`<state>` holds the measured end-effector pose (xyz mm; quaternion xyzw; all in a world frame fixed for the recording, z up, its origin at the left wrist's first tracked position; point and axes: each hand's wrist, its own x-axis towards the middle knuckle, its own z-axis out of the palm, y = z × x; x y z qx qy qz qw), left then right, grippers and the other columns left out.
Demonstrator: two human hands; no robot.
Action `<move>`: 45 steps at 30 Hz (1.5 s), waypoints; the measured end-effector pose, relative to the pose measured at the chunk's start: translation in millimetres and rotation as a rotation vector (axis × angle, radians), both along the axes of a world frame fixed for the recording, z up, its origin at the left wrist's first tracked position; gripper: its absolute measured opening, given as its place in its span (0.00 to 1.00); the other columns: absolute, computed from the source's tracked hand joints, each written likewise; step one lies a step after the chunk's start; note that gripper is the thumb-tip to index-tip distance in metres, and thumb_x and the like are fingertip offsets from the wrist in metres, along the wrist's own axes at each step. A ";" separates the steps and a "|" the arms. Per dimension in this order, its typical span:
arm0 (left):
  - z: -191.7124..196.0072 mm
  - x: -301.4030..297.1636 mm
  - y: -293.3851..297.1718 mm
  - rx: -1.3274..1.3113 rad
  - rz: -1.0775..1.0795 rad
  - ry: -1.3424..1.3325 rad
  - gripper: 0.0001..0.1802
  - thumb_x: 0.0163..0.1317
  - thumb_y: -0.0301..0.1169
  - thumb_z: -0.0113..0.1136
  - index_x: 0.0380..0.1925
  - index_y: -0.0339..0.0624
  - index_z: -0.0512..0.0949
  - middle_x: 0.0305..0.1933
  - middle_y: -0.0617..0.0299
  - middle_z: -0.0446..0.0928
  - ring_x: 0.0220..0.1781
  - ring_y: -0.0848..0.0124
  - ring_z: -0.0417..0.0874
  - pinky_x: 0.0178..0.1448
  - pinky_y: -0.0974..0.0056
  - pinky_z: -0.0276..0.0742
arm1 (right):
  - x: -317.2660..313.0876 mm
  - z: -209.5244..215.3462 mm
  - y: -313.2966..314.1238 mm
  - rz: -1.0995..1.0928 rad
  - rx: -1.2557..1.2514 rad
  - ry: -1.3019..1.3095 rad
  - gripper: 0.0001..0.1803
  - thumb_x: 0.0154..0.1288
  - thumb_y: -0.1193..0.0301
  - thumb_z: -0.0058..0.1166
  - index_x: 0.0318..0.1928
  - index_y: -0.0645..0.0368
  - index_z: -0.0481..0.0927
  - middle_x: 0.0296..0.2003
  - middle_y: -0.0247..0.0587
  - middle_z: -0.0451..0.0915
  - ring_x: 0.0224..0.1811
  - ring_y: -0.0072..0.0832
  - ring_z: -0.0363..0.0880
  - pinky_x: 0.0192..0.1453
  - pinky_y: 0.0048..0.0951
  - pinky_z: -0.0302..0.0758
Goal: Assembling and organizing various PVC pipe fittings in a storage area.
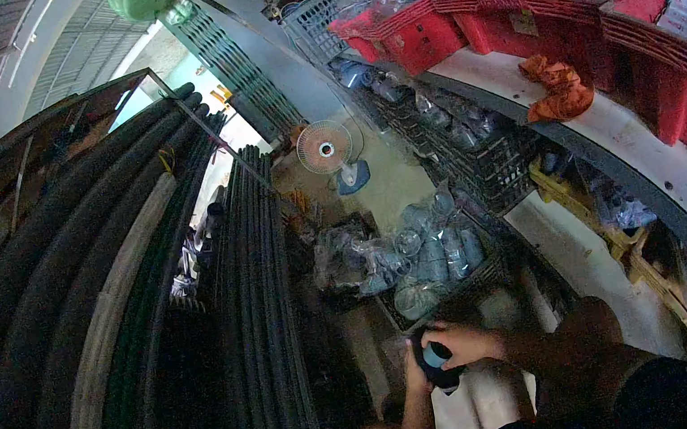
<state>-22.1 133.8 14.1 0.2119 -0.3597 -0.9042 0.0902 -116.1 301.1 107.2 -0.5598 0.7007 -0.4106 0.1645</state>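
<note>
Both of my hands meet low in the middle of the view around a dark pipe fitting (435,365) with a light blue opening. My left hand (412,374) grips its left side. My right hand (465,343) wraps over its top and right side. Just beyond the hands a dark crate (488,272) holds several grey-blue fittings in clear plastic bags (432,256). More bagged fittings (348,254) lie on the floor to the left of the crate. Pale pipes (483,396) lie under my forearms.
Long dark pipes (261,319) fill a rack on the left. A small floor fan (326,148) stands farther back. On the right a white shelf (651,154) carries red crates (563,5) and an orange rag (556,86); black crates (489,158) sit below it.
</note>
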 end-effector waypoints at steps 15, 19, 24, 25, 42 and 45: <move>26.1 18.1 6.6 -0.364 0.179 -0.106 0.19 0.76 0.43 0.45 0.39 0.40 0.80 0.37 0.59 0.80 0.40 0.68 0.82 0.45 0.61 0.79 | 26.1 -20.2 -9.7 0.029 -0.082 0.044 0.28 0.56 0.78 0.61 0.57 0.51 0.67 0.57 0.52 0.64 0.55 0.57 0.73 0.52 0.49 0.75; -10.6 27.1 -19.9 -0.338 0.163 -0.120 0.19 0.73 0.43 0.47 0.49 0.41 0.78 0.42 0.60 0.81 0.44 0.63 0.84 0.49 0.62 0.79 | 34.0 -22.8 -17.8 -0.008 0.003 0.053 0.29 0.54 0.75 0.65 0.57 0.55 0.68 0.56 0.54 0.66 0.56 0.56 0.73 0.53 0.48 0.75; -19.5 30.0 -13.5 -1.276 0.280 -0.137 0.17 0.74 0.39 0.50 0.37 0.38 0.82 0.33 0.62 0.82 0.31 0.71 0.81 0.36 0.67 0.75 | 28.0 -20.5 -15.1 -0.129 -0.078 -0.251 0.37 0.45 0.62 0.75 0.56 0.57 0.71 0.41 0.52 0.80 0.45 0.53 0.80 0.48 0.44 0.77; -3.4 26.0 -12.2 -0.710 0.209 -0.172 0.15 0.72 0.36 0.52 0.34 0.37 0.81 0.32 0.63 0.82 0.30 0.73 0.80 0.35 0.67 0.75 | 31.3 -19.5 -19.4 -0.219 -0.159 -0.266 0.36 0.47 0.54 0.75 0.52 0.60 0.74 0.34 0.49 0.82 0.35 0.43 0.83 0.40 0.38 0.80; -8.7 31.2 -5.6 -0.077 0.005 -0.047 0.26 0.68 0.52 0.57 0.56 0.46 0.74 0.49 0.57 0.80 0.48 0.63 0.84 0.47 0.59 0.84 | 28.2 -20.7 -19.7 -0.056 -0.066 -0.023 0.34 0.53 0.73 0.68 0.60 0.61 0.68 0.51 0.53 0.74 0.55 0.48 0.75 0.57 0.45 0.72; -12.6 25.9 -4.1 -0.236 0.097 -0.196 0.27 0.68 0.52 0.55 0.55 0.41 0.74 0.45 0.54 0.81 0.42 0.61 0.85 0.41 0.59 0.84 | 28.8 -21.4 -14.6 -0.067 -0.014 -0.043 0.35 0.53 0.73 0.68 0.61 0.59 0.67 0.51 0.57 0.74 0.56 0.53 0.74 0.58 0.46 0.72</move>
